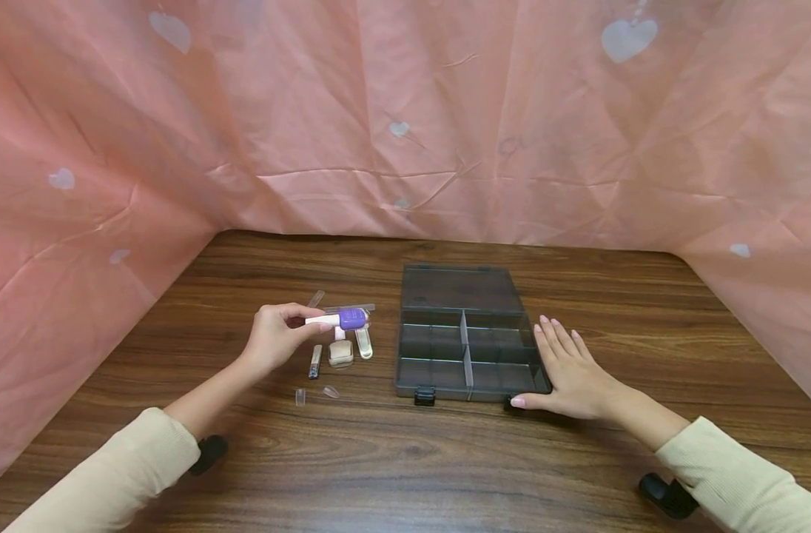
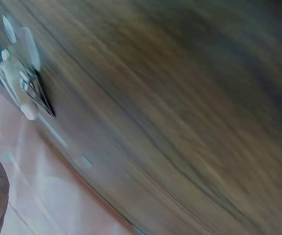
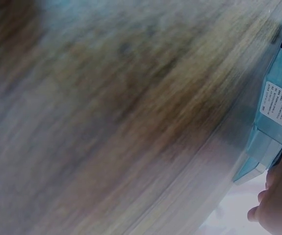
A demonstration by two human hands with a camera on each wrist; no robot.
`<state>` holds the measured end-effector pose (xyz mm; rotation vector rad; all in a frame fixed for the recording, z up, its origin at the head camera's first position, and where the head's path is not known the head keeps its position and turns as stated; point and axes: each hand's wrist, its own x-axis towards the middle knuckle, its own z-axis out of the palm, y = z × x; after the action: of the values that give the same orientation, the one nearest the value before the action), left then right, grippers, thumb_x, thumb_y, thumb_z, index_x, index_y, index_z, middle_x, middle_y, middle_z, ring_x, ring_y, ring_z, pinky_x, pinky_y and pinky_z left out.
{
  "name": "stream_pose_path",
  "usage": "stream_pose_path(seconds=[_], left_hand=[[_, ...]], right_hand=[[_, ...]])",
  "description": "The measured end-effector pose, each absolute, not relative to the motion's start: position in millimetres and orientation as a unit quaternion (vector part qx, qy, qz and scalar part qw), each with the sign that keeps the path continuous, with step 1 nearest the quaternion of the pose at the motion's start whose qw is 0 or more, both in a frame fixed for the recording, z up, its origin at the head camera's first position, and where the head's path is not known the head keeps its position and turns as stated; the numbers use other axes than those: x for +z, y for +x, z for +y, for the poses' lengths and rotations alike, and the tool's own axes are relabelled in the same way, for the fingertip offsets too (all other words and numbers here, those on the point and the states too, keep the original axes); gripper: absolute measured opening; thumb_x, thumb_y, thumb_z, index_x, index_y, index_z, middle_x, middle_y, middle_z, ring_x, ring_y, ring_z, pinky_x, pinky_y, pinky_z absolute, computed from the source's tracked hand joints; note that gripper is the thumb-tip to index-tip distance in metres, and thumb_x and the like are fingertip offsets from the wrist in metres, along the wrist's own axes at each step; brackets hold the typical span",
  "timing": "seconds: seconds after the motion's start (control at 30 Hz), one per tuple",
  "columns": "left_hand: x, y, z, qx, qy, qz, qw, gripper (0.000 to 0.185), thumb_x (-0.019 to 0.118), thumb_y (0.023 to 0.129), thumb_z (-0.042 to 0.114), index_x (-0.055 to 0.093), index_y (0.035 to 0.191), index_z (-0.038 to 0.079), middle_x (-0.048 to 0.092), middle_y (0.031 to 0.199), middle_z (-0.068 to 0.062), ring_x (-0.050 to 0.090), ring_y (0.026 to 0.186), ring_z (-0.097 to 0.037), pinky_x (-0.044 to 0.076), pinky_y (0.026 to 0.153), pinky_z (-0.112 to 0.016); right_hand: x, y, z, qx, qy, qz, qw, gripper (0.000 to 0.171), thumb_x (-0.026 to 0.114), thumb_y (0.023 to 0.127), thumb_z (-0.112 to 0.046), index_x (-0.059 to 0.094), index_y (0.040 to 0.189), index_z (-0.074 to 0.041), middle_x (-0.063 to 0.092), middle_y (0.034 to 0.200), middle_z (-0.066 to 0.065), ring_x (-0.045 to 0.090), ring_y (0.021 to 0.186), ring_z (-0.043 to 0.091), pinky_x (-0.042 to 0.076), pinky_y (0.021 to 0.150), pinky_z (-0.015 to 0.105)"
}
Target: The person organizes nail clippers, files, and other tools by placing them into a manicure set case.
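In the head view my left hand (image 1: 277, 339) pinches a nail polish bottle by its white cap, above several small items. The purple body of the nail polish bottle (image 1: 354, 319) points right. My right hand (image 1: 576, 379) rests with straight fingers along the right side of a dark translucent divided box (image 1: 432, 339), its thumb by the front latch. The box's lid (image 1: 460, 289) is flipped back. Below the bottle lie a nail clipper (image 1: 315, 363), a whitish clipper-like piece (image 1: 364, 344) and a beige rounded-square item (image 1: 341, 353), partly overlapped from above.
Two small clear pieces, one square (image 1: 300, 397) and one curved (image 1: 331, 391), lie in front of the clipper. Behind the left hand are clear strips (image 1: 317, 298). Pink cloth (image 1: 405, 185) encloses the wooden table (image 1: 379, 459). The right wrist view shows a printed label (image 3: 279, 105) on the box.
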<state>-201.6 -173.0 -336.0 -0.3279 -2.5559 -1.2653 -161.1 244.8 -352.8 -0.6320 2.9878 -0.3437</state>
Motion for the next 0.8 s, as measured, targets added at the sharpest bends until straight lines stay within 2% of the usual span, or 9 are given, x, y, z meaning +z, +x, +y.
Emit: stream_pose_path(seconds=[0.3, 0.53, 0.8], left_hand=[[-339, -208, -146, -0.48, -0.129, -0.863, 0.092, 0.02, 0.076, 0.075, 0.01, 0.072, 0.089, -0.003, 0.071, 0.09, -0.019, 0.058, 0.064, -0.003, 0.049, 0.057, -0.014], [-340, -214, -128, -0.483, -0.15, -0.856, 0.104, 0.019, 0.077, 0.074, 0.009, 0.072, 0.088, -0.002, 0.071, 0.089, -0.018, 0.054, 0.062, -0.003, 0.046, 0.056, -0.014], [-342, -217, -110, -0.498, -0.156, -0.848, 0.094, 0.018, 0.077, 0.073, 0.008, 0.072, 0.088, -0.003, 0.071, 0.091, -0.018, 0.058, 0.065, -0.004, 0.048, 0.059, -0.013]], right_hand=[[-354, -162, 245, -0.113, -0.206, 0.971, 0.036, 0.116, 0.061, 0.073, -0.066, 0.011, 0.143, 0.012, 0.002, 0.152, 0.03, 0.004, 0.14, 0.045, 0.006, 0.109, 0.062], [-354, -162, 245, -0.113, -0.207, 0.971, 0.034, 0.116, 0.062, 0.073, -0.066, 0.011, 0.143, 0.012, 0.003, 0.152, 0.03, 0.005, 0.14, 0.046, 0.007, 0.109, 0.062], [-353, -162, 245, -0.111, -0.209, 0.971, 0.031, 0.116, 0.062, 0.073, -0.066, 0.012, 0.143, 0.012, 0.004, 0.151, 0.03, 0.006, 0.14, 0.045, 0.008, 0.109, 0.062]])
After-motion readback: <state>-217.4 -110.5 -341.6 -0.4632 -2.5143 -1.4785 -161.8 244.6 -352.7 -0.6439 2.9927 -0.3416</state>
